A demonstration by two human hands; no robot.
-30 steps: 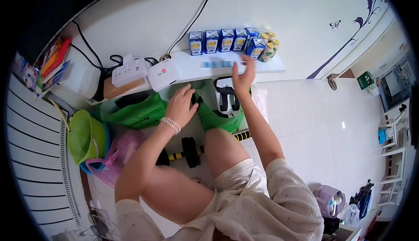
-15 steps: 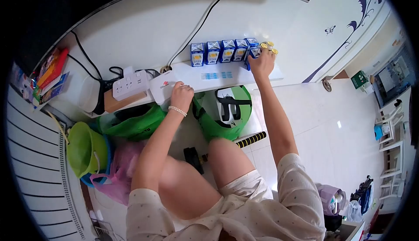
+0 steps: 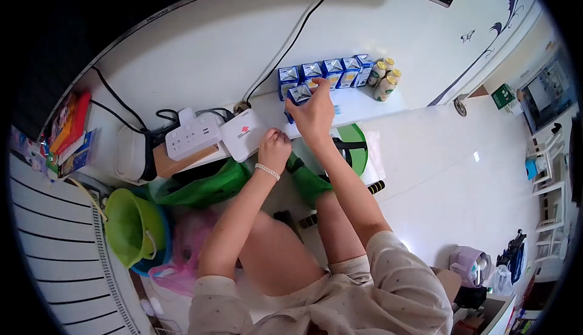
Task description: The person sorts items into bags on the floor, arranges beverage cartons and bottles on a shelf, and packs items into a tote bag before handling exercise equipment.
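Note:
My right hand [image 3: 314, 114] is closed around a small blue-and-white drink carton [image 3: 298, 95], thumb on its left side. The carton is at the left end of the white shelf [image 3: 379, 105], in front of a row of several matching cartons [image 3: 331, 70] along the wall. My left hand [image 3: 276, 149], with a beaded bracelet at the wrist, is at the shelf's front edge beside a white router box [image 3: 243, 133]. Its fingers are curled in, and whatever they hold, if anything, is hidden.
Several small bottles with yellow caps [image 3: 387, 86] stand right of the cartons. A white power strip [image 3: 193, 138] sits left of the router box. Below the shelf are green bags [image 3: 203, 186], a green bucket [image 3: 126, 229] and a pink plastic bag [image 3: 188, 244].
My right hand has moved left along the shelf from the row's right end, bringing a carton with it. The bottles are now uncovered. The view has shifted a little.

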